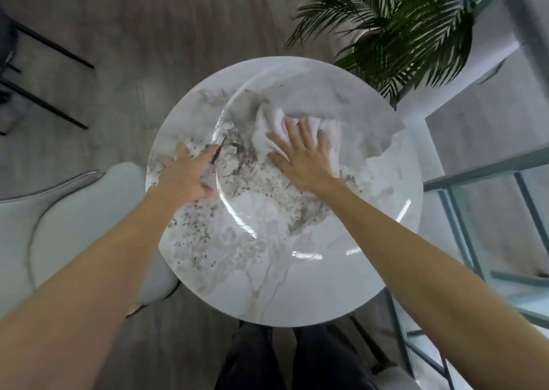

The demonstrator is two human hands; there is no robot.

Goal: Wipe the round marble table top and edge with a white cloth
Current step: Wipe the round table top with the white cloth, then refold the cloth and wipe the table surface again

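The round marble table (267,271) fills the middle of the head view, white with grey and brown veining and glossy reflections. A crumpled white cloth (267,125) lies on the far middle of the top. My right hand (303,155) presses flat on the cloth with fingers spread, covering its near right part. My left hand (187,173) rests on the table's left side near the rim, fingers apart, holding nothing.
A white upholstered chair (80,226) stands against the table's left edge. A leafy potted palm (401,33) overhangs the far right rim. A glass and metal shelf unit (487,211) stands at the right. Dark chair legs (44,48) are at the far left. My dark-trousered legs (291,360) are below the near edge.
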